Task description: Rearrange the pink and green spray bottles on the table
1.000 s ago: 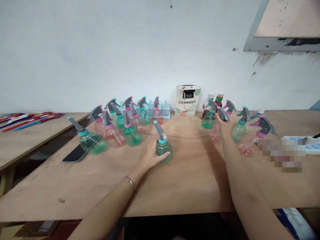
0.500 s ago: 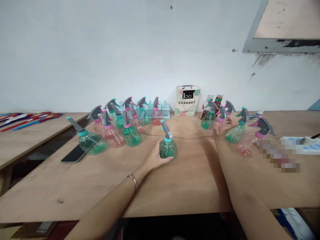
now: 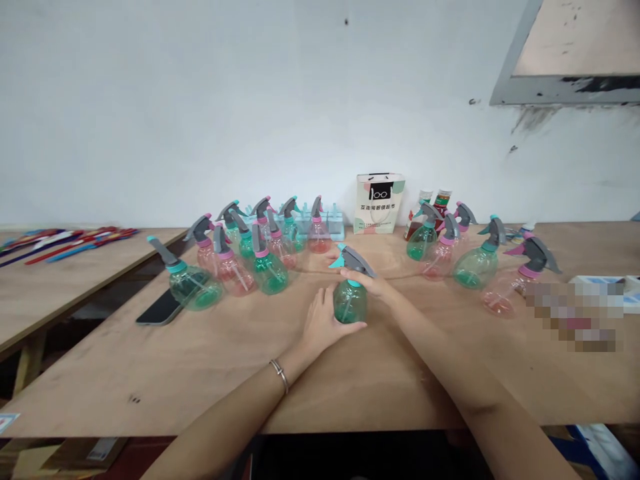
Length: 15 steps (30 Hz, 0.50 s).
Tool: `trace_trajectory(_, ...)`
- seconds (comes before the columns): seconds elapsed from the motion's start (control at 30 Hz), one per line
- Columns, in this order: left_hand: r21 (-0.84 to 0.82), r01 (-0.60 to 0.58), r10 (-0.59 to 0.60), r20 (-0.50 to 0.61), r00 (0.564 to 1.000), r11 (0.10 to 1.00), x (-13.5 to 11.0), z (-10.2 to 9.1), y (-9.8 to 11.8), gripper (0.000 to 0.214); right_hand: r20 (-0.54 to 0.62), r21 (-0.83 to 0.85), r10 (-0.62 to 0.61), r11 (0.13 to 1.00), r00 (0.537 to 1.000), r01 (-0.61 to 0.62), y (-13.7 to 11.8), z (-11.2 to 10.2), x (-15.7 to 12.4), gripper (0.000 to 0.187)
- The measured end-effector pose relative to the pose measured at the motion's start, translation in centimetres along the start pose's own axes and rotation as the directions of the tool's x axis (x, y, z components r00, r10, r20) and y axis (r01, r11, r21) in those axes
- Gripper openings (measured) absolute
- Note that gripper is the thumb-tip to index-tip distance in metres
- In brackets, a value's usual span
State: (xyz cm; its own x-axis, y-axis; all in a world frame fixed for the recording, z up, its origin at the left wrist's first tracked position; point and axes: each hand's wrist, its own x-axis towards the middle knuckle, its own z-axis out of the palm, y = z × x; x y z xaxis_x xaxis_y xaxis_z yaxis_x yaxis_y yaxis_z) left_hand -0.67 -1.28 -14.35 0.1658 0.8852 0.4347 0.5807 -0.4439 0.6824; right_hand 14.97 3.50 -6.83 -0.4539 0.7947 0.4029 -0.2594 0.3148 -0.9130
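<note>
A green spray bottle [image 3: 349, 301] with a grey trigger head stands upright at the middle of the wooden table [image 3: 200, 360]. My left hand [image 3: 323, 325] wraps around its round body from the left. My right hand [image 3: 373, 285] closes on the bottle's neck, just under the trigger head. A group of green and pink spray bottles [image 3: 250, 247] stands at the back left. Another group of spray bottles [image 3: 465, 257] stands at the back right.
A black phone [image 3: 160, 308] lies flat near the table's left edge. A small paper bag [image 3: 380, 203] leans at the wall beside two dark bottles [image 3: 434, 203]. A second table [image 3: 60, 267] at the left carries coloured sticks. A blurred patch sits at the right.
My right hand left the pink bottle at the back right and came to the green bottle's head. My left hand slid the green bottle rightward, and its nozzle now points left.
</note>
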Motion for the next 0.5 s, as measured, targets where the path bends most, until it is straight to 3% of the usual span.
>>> trace_trajectory(0.13, -0.226, -0.156, 0.17, 0.041, 0.985, 0.962, -0.1, -0.2, -0.9, 0.1, 0.124, 0.106, 0.087, 0.989, 0.988, -0.1, -1.7, -1.3, -0.1, 0.036)
trace_trajectory(0.23, -0.331, -0.192, 0.15, -0.149, 0.978, 0.924, 1.8, -0.8, -2.4, 0.072, 0.124, 0.229, 0.084, 0.967, 0.989, -0.111, -2.0, -1.8, -0.1, 0.036)
trace_trajectory(0.33, -0.265, -0.08, -0.01, -0.322, 0.947, 0.961, 6.4, -1.7, -3.6, 0.047, 0.115, 0.305, 0.127, 0.939, 0.985, -0.157, -2.0, -2.4, 0.0, 0.032)
trace_trajectory(0.5, -0.159, 0.074, -0.119, -0.299, 0.947, 0.984, 16.2, -3.0, -4.8, 0.063, 0.087, 0.363, 0.145, 0.917, 0.986, -0.167, -1.9, -3.2, 0.0, 0.029)
